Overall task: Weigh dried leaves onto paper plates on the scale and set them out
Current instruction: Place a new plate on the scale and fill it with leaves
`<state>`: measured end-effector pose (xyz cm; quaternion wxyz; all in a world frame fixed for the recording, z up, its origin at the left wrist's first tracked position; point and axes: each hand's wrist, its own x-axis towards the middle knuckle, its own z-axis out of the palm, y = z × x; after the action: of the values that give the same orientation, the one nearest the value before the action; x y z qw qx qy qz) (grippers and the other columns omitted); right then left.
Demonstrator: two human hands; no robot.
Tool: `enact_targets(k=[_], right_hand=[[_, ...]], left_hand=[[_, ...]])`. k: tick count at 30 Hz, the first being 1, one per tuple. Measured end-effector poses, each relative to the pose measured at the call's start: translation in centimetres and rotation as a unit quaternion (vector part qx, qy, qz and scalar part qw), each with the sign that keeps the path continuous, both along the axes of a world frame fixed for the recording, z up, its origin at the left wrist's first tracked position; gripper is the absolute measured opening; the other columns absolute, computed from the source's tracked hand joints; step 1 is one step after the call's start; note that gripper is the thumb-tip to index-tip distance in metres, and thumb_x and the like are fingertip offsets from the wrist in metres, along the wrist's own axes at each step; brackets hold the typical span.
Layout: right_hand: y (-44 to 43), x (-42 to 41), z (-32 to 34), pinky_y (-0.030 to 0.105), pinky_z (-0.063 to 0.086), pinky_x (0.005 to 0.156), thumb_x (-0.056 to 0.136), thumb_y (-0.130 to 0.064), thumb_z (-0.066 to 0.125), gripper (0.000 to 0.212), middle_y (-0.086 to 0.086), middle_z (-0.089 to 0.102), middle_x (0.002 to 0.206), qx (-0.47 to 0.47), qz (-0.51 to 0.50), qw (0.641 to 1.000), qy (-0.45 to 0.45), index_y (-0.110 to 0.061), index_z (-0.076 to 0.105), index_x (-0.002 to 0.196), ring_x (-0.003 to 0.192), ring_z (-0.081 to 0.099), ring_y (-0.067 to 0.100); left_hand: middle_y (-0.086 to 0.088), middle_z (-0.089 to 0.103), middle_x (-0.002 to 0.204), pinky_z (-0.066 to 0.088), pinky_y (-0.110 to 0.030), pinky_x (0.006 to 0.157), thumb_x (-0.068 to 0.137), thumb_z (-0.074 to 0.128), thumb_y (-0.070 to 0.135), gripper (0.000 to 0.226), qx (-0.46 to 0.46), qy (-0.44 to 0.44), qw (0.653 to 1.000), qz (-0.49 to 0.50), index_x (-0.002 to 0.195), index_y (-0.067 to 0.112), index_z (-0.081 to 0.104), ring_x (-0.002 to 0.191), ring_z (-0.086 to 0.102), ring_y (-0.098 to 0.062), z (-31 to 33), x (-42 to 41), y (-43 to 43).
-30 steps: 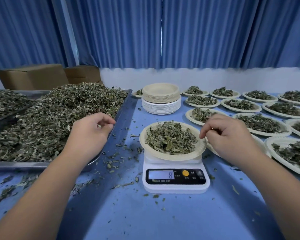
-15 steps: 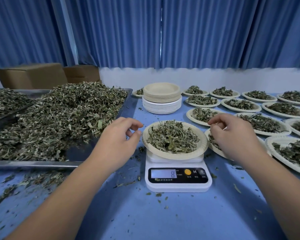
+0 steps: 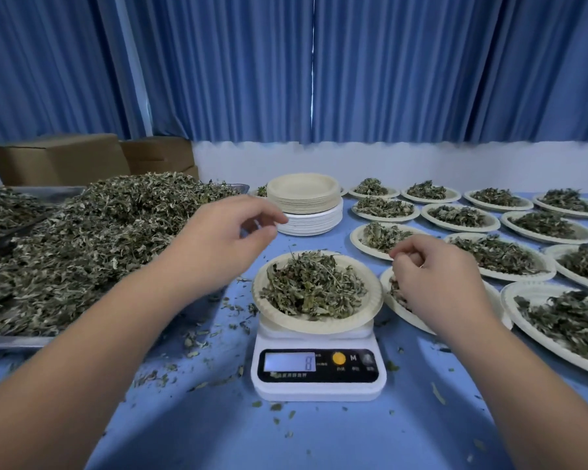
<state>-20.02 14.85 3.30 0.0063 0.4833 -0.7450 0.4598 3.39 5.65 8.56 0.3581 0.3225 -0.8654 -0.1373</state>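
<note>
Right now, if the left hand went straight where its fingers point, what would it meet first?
Probably the stack of empty plates: the left hand points at its left edge, nothing between them. Depth is unclear.

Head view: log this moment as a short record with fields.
scale: white, on the blue table, display reads 8
on scale: paper plate heaped with dried leaves
left hand: hovers between the leaf tray and the stack of empty plates, fingers loose, nothing visible in it
right hand: fingers curled just right of the weighed plate; whether it pinches leaves cannot be told
set out: filled plates in rows on the right
</note>
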Motion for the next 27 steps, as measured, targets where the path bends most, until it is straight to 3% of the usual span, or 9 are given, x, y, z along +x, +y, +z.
enact_targets(k=[2, 5, 9, 14, 18, 21, 24, 27], right_hand=[[0.0, 0.0, -0.1, 0.024, 0.037, 0.046, 0.085, -0.015, 0.050, 0.020, -0.017, 0.056, 0.049, 0.001, 0.010, 1.000, 0.004, -0.026, 0.065, 0.079, 0.046, 0.050, 0.003], [0.0, 0.1, -0.2, 0.022, 0.038, 0.048, 0.084, -0.015, 0.052, 0.020, -0.019, 0.057, 0.051, 0.006, 0.026, 1.000, 0.015, -0.028, 0.064, 0.073, 0.057, 0.054, 0.002], [0.0, -0.1, -0.2, 0.022, 0.042, 0.051, 0.083, -0.015, 0.052, 0.020, -0.019, 0.058, 0.054, -0.001, 0.029, 0.999, 0.013, -0.026, 0.063, 0.071, 0.060, 0.055, 0.004], [0.0, -0.1, -0.1, 0.027, 0.043, 0.050, 0.083, -0.015, 0.050, 0.021, -0.015, 0.054, 0.046, -0.008, 0.037, 0.999, 0.001, -0.024, 0.065, 0.072, 0.049, 0.051, 0.007], [0.0, -0.3, -0.2, 0.024, 0.041, 0.050, 0.083, -0.014, 0.050, 0.021, -0.016, 0.052, 0.045, -0.011, 0.041, 0.999, -0.002, -0.023, 0.064, 0.070, 0.048, 0.049, 0.005], [0.0, -0.3, -0.2, 0.024, 0.042, 0.051, 0.083, -0.013, 0.050, 0.021, -0.017, 0.052, 0.044, -0.012, 0.044, 0.999, 0.002, -0.023, 0.064, 0.070, 0.048, 0.049, 0.005], [0.0, -0.3, -0.2, 0.023, 0.041, 0.050, 0.083, -0.013, 0.051, 0.021, -0.017, 0.051, 0.044, -0.013, 0.044, 0.999, 0.005, -0.023, 0.065, 0.070, 0.051, 0.050, 0.005], [0.0, -0.4, -0.2, 0.025, 0.042, 0.051, 0.083, -0.013, 0.050, 0.022, -0.016, 0.051, 0.043, -0.013, 0.045, 0.999, -0.002, -0.024, 0.065, 0.070, 0.049, 0.049, 0.006]], left_hand=[[0.019, 0.061, 0.102, 0.041, -0.006, 0.078, 0.094, 0.059, 0.016, 0.026, -0.001, -0.121, 0.992, -0.026, 0.113, 0.033, 0.066, 0.093, 0.055, 0.004, 1.6, -1.8, -0.6], [0.019, 0.055, 0.120, 0.039, -0.018, 0.085, 0.094, 0.060, 0.020, 0.037, 0.033, -0.294, 0.954, -0.055, 0.123, 0.042, 0.057, 0.106, 0.055, -0.003, 3.1, -4.2, -1.6], [0.023, 0.055, 0.122, 0.039, -0.020, 0.078, 0.088, 0.069, 0.033, 0.039, 0.099, -0.380, 0.916, -0.075, 0.122, 0.047, 0.056, 0.099, 0.055, 0.003, 3.1, -6.1, -2.4], [0.022, 0.060, 0.101, 0.035, -0.011, 0.064, 0.082, 0.075, 0.035, 0.032, 0.091, -0.375, 0.920, -0.074, 0.112, 0.040, 0.065, 0.083, 0.053, 0.011, 1.6, -6.9, -2.7], [0.021, 0.060, 0.105, 0.037, -0.011, 0.067, 0.083, 0.074, 0.032, 0.031, 0.087, -0.368, 0.923, -0.066, 0.111, 0.041, 0.065, 0.090, 0.054, 0.008, 1.0, -6.6, -2.4], [0.021, 0.061, 0.093, 0.038, -0.013, 0.065, 0.085, 0.073, 0.030, 0.024, 0.067, -0.338, 0.937, -0.057, 0.106, 0.039, 0.067, 0.086, 0.055, 0.005, 0.5, -6.5, -2.1], [0.016, 0.065, 0.095, 0.045, -0.017, 0.072, 0.087, 0.070, 0.027, 0.015, 0.047, -0.304, 0.950, -0.054, 0.099, 0.035, 0.069, 0.088, 0.058, -0.004, 0.0, -6.3, -1.9], [0.018, 0.067, 0.086, 0.046, -0.013, 0.071, 0.088, 0.069, 0.022, 0.015, 0.057, -0.238, 0.968, -0.051, 0.089, 0.037, 0.069, 0.084, 0.061, 0.001, 0.1, -5.6, -1.6]])
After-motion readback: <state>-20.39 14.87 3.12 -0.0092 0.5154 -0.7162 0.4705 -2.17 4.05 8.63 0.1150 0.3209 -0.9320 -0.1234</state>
